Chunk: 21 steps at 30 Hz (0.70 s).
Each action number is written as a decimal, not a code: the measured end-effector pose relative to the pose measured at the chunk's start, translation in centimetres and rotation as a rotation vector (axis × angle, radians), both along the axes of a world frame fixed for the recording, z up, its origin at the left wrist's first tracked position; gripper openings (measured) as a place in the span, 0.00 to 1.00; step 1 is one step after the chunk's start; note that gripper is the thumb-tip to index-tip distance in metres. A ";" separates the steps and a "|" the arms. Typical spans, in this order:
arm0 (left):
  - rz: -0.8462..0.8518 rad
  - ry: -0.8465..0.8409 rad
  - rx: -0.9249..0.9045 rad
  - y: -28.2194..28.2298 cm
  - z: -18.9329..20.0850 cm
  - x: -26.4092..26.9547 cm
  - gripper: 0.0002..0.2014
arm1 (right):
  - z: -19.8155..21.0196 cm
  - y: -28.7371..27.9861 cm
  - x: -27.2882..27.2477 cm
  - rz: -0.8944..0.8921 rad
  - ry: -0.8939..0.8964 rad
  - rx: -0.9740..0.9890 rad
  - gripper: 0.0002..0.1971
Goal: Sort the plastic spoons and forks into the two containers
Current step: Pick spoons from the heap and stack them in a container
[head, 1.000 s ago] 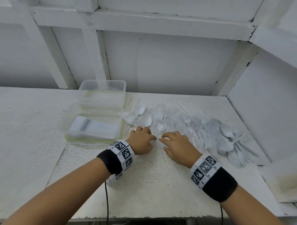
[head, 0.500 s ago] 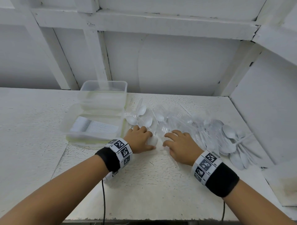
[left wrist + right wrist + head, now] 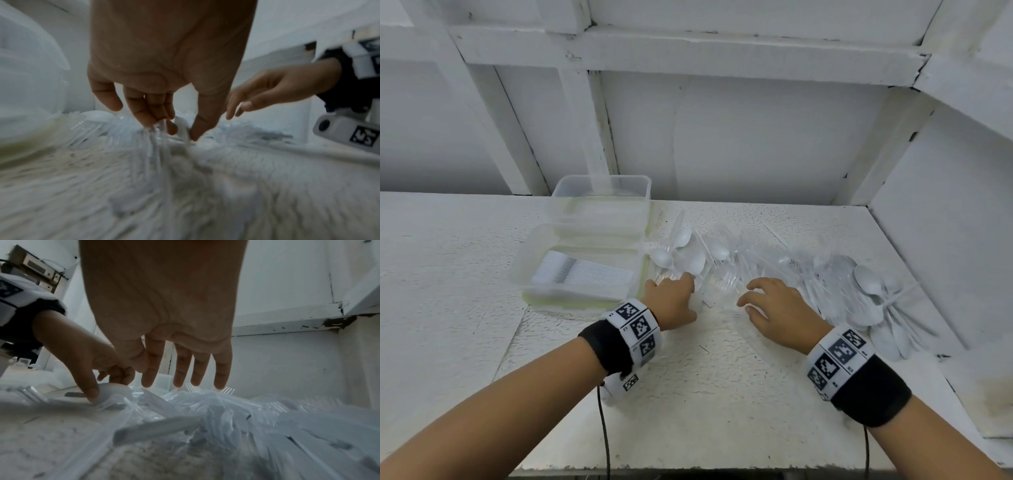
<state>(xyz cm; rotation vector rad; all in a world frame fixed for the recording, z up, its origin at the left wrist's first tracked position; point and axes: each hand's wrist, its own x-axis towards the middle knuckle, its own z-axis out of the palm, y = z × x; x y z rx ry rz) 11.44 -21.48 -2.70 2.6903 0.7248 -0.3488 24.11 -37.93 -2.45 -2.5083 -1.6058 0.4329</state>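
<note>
Clear plastic forks and white spoons [image 3: 774, 267] lie heaped across the far right of the white counter [image 3: 705, 394]. Left hand [image 3: 674, 301] pinches a white utensil [image 3: 183, 129] at the heap's near left edge (type unclear). Right hand [image 3: 777, 308] hovers spread over the forks, fingers relaxed. Two clear containers stand left: the near container [image 3: 578, 274] holds stacked forks, the far container [image 3: 599, 202] sits behind it.

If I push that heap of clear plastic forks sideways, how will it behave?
The heap of clear plastic forks probably slides easily: thin, light-looking pieces on a flat white tabletop. It is loosely tangled, so it would likely scatter rather than move together. Glossy handles may slip.
</note>
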 end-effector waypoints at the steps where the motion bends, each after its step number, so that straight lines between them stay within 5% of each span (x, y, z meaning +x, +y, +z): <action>1: 0.042 -0.028 -0.061 0.2 0.4 -0.3 0.15 | 0.1 0.2 0.2 -0.006 0.031 0.018 0.15; 11: 0.353 -0.594 -0.428 2.4 5.0 -5.5 0.09 | 3.0 7.2 1.3 0.035 0.096 0.093 0.15; 16: 0.606 -1.006 -0.853 3.7 6.2 -7.2 0.13 | 2.6 13.3 0.8 0.105 0.029 0.027 0.17; 21: 0.742 -1.152 -0.931 4.9 5.9 -7.6 0.13 | 1.2 17.4 -1.1 0.133 -0.076 -0.163 0.16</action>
